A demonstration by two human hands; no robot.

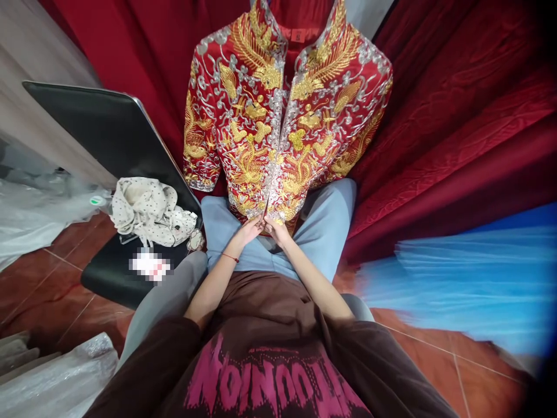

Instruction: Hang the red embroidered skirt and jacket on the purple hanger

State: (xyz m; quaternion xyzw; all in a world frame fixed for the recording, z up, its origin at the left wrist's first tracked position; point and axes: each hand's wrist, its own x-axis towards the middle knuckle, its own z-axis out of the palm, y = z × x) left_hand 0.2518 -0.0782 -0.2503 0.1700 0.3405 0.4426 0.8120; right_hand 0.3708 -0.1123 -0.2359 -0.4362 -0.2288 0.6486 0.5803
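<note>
So both hands, left (249, 230) and right (275, 229), pinch the jacket (285, 110) hem. Fingers closed on it, over the lap.

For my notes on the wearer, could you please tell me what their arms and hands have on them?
Both forearms are bare, with dark brown sleeves pushed up to the elbows. The left hand has a thin red string at its wrist; the right hand shows no band or glove.

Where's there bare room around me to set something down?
Bare floor tiles lie to your right, between your knee and the blue tulle. Left, a tile strip runs between the black chair and plastic wrap. The chair seat holds a spotted bag. Both hands pinch the embroidered jacket hem.
</note>
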